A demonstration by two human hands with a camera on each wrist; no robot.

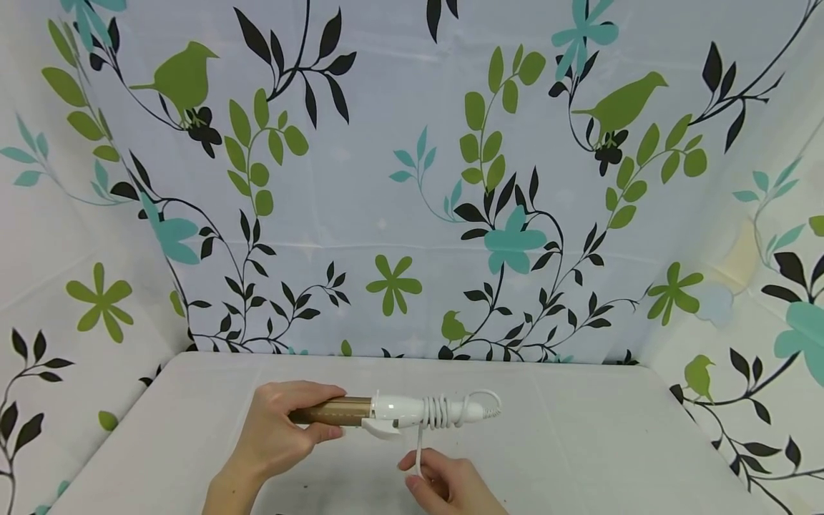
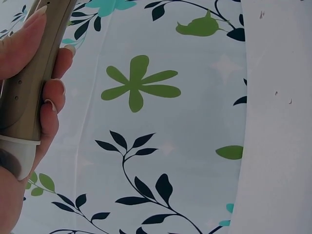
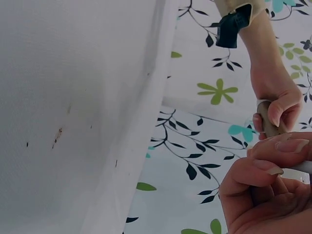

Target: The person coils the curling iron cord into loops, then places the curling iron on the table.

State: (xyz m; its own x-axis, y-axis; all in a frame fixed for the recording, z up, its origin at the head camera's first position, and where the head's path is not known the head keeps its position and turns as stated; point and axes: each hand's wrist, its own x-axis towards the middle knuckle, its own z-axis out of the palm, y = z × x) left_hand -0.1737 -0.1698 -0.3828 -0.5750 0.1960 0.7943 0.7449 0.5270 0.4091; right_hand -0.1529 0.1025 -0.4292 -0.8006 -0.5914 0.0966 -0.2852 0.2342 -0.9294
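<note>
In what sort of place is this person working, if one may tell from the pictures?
Probably a screened-off tabletop work space, perhaps arranged for recording: a white table, a backdrop printed with birds and leaves behind it, and similarly printed side panels at left and right. What lies beyond them is hidden.

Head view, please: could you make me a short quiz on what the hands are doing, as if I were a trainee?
1. True or false: the left hand grips the barrel.
2. Fill in: the cord is wound round the white ____.
3. What does the right hand pinch? A) the barrel, B) the cord, C) nothing

Key: 1. True. 2. handle. 3. B.
</note>
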